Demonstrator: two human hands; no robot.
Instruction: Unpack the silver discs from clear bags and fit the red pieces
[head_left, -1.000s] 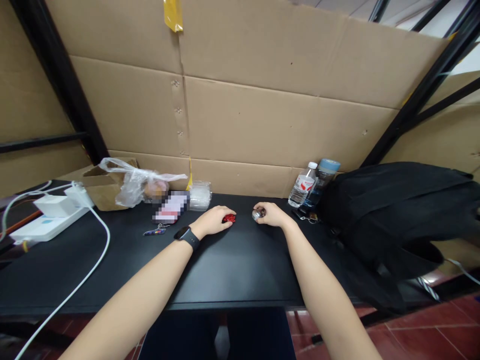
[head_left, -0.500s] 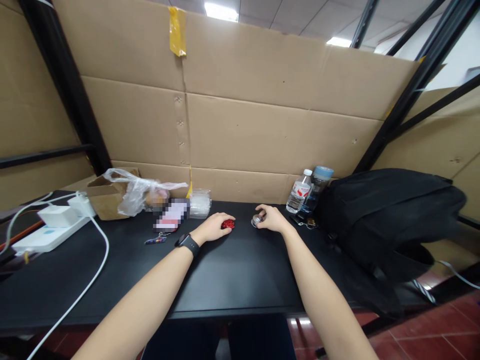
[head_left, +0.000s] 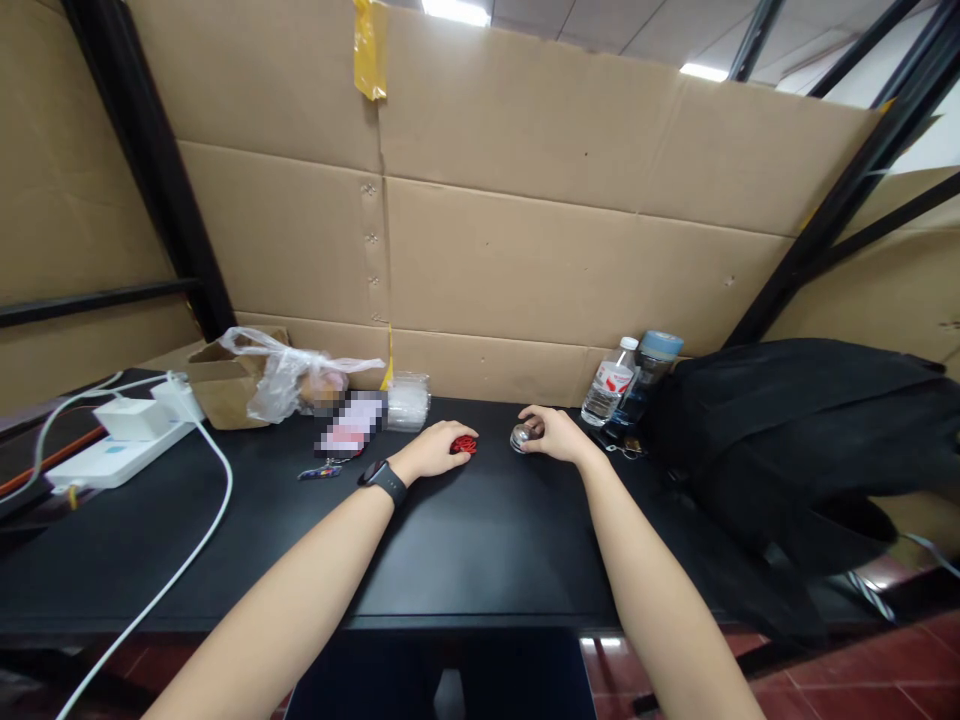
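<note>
On the black table my left hand (head_left: 433, 450), with a dark watch (head_left: 382, 480) on its wrist, curls its fingers and thumb round a small red bundle (head_left: 464, 444). Its kind is hard to make out; it looks like coiled or looped strands. To the right, my right hand (head_left: 555, 434) grips a small round, shiny, silvery or clear object (head_left: 519, 437) between thumb and fingers, low over the tabletop or on it. Part of that object is hidden behind the fingers. A short gap of table lies between the two hands.
Behind stands a cardboard wall (head_left: 510, 270). At right are a water bottle (head_left: 609, 385), a blue-lidded bottle (head_left: 654, 360) and a black backpack (head_left: 787, 440). Leftward lie a phone (head_left: 354, 425), a plastic bag (head_left: 277, 375), a clear roll (head_left: 409, 402) and a white power strip (head_left: 120, 455) with cables.
The whole view has shifted slightly, so the scene sits a little further right. Both hands keep their hold on the red bundle and the round object.
</note>
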